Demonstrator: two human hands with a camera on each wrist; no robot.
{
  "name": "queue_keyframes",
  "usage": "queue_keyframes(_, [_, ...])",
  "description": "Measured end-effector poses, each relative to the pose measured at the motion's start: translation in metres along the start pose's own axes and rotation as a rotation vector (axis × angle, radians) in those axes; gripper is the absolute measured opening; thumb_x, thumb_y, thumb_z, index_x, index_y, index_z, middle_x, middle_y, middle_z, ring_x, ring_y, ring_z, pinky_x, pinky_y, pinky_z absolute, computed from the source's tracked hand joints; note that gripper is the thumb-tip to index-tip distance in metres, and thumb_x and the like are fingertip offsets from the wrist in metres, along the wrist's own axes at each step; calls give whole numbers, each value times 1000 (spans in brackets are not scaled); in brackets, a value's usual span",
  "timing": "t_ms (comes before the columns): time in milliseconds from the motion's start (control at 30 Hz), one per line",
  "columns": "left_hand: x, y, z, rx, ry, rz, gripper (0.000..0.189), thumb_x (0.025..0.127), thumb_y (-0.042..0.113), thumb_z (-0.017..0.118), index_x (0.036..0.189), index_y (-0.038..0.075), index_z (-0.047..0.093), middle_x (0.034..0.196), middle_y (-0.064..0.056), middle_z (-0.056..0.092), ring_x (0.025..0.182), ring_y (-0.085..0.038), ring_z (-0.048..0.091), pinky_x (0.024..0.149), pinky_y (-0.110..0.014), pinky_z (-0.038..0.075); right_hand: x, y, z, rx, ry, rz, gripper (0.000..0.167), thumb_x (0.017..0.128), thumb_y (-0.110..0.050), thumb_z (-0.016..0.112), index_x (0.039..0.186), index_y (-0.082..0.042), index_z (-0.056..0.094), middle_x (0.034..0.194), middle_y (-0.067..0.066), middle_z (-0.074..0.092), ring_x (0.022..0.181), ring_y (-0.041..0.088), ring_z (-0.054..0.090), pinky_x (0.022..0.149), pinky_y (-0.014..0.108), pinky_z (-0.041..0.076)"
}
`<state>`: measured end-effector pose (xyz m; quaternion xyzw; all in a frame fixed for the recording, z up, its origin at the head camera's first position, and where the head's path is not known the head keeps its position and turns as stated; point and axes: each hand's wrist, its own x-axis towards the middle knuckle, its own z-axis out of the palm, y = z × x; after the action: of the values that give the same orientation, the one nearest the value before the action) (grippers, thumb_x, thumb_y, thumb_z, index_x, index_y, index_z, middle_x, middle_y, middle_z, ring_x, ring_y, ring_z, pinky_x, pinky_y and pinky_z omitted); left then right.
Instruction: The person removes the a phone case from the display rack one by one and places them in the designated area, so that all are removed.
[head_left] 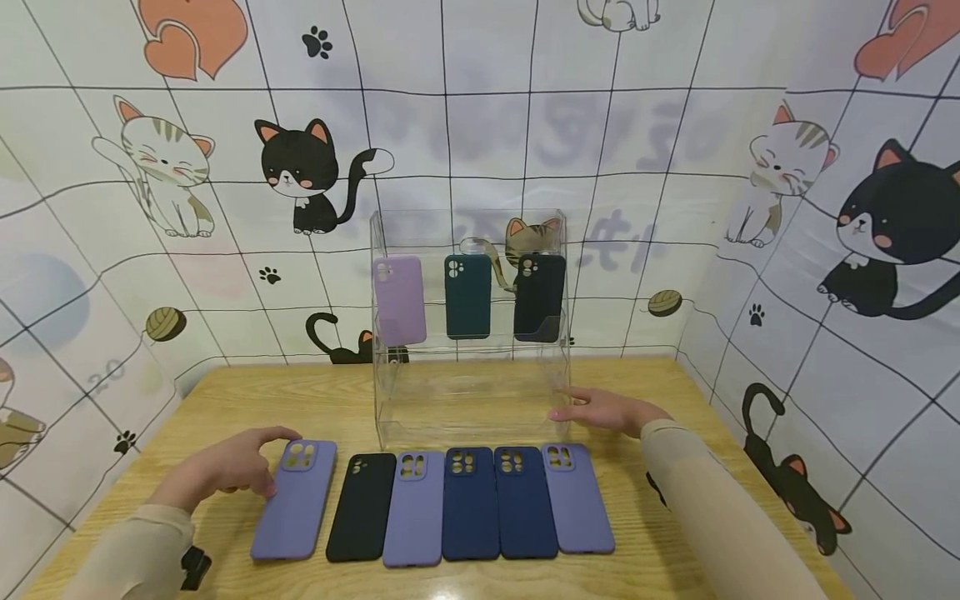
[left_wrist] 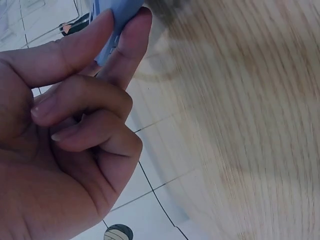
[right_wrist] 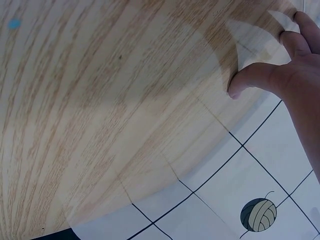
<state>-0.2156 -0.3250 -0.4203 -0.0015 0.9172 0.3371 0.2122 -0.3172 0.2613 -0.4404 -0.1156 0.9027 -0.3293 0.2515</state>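
Between thumb and forefinger, my left hand (head_left: 228, 467) pinches the leftmost lavender phone case (head_left: 297, 512) on the wooden table (head_left: 285, 396); my right hand (head_left: 609, 410), thumb and fingers spread, touches the clear rack (head_left: 470, 358) at its lower right.

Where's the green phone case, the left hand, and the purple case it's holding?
Green phone case (head_left: 468, 302): head view, middle of its back.
Left hand (head_left: 219, 467): head view, back of the hand.
Purple case (head_left: 296, 510): head view, middle of its back.

It looks like a display booth (head_left: 480, 150): cat-print sheeting (head_left: 487, 50) backs a wood-grain table (head_left: 285, 392) bearing a clear phone-case rack (head_left: 471, 352).
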Motion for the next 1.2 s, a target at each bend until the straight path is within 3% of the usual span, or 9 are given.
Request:
queue_keyframes(200, [1, 3, 7, 10, -12, -16, 95, 72, -8, 76, 160, 7, 45, 59, 5, 37, 52, -10, 25, 49, -23, 25, 0, 0, 0, 1, 0, 4, 101, 93, -74, 65, 172, -26, 22, 177, 19, 23, 163, 49, 21, 124, 72, 26])
queue_keyframes(500, [-2, 12, 13, 47, -34, -7, 87, 75, -10, 77, 156, -3, 45, 58, 5, 35, 53, -9, 25, 51, -24, 26, -1, -2, 0, 13, -4, -3, 98, 94, -72, 65, 172, -28, 23, 177, 18, 23, 163, 49, 21, 124, 72, 26])
queue_keyframes(767, [-3, 12, 15, 39, -50, 7, 76, 78, -9, 79, 149, -12, 50, 64, -1, 59, 52, -8, 21, 51, -23, 27, -1, 0, 0, 21, -9, -15, 97, 95, -72, 64, 172, -30, 22, 178, 17, 22, 163, 48, 21, 124, 72, 26])
queue_keyframes(1033, [-4, 11, 15, 55, -48, 18, 78, 79, -7, 80, 150, -11, 49, 57, 0, 51, 51, -8, 22, 51, -23, 28, -2, 0, 1, 20, -12, -9, 97, 95, -72, 64, 172, -31, 22, 178, 17, 21, 164, 49, 19, 124, 73, 25])
queue_keyframes(1200, [-4, 11, 16, 49, -43, 23, 79, 79, -8, 80, 151, -11, 49, 63, -3, 63, 50, -7, 24, 51, -23, 29, -1, 0, 1, 17, -10, -9, 97, 95, -71, 64, 172, -30, 22, 178, 18, 20, 164, 49, 19, 124, 73, 25])
